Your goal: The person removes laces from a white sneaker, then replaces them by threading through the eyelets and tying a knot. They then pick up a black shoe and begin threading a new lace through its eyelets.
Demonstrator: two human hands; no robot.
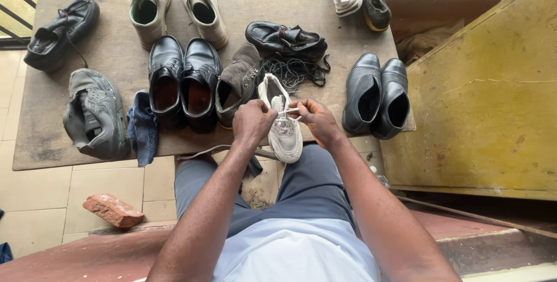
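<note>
Worn wooden counter (pixel 69 143) crowded with shoes, seen from above. Near its front edge stands a white sneaker (pixel 284 131). The person's left hand (pixel 253 120) and right hand (pixel 316 119) each pinch its white lace (pixel 288 110) in a narrow grip; even tension on both ends would seat it snugly.

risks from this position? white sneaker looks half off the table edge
1. The white sneaker overhangs the near edge of the table; a hard tug on the white lace by the left hand or right hand could pull it off.
2. The loose black laces lie just behind it and might snag.
3. The brown boot leans close beside the left hand and may get knocked.
</note>
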